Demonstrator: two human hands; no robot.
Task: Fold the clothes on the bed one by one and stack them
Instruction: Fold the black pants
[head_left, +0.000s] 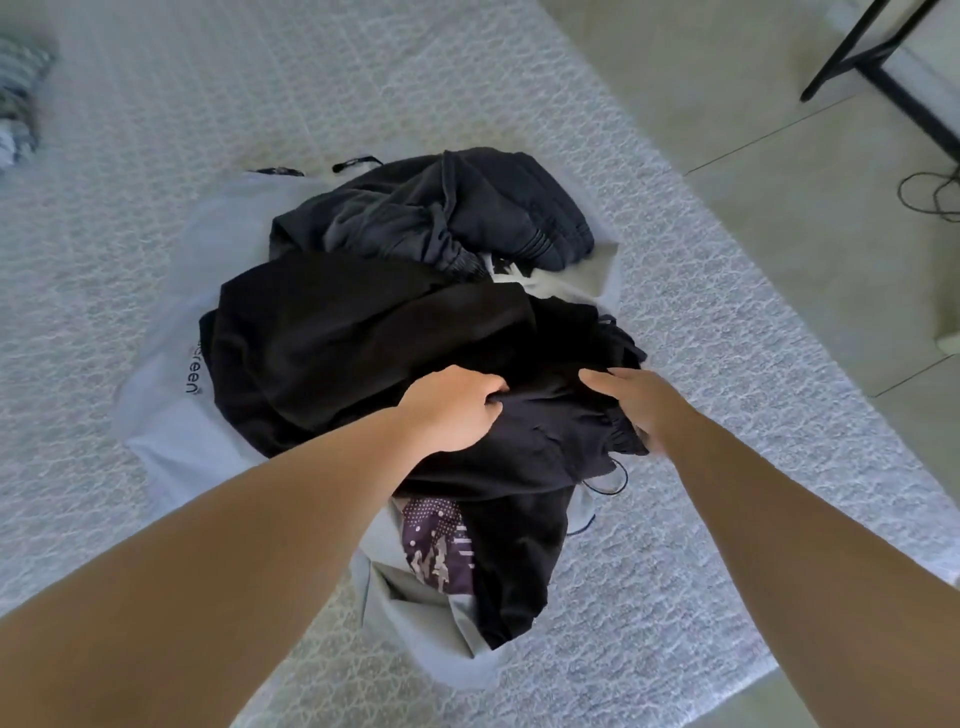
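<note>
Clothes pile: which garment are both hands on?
The black garment at the pile's near side; left hand and right hand grip it. The dark grey one lies untouched behind.

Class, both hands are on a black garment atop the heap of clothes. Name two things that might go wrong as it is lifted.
1. The black garment overlaps other dark clothes, so the left hand and right hand may drag neighbours along.
2. Its drawstring hangs loose and might snag.
</note>
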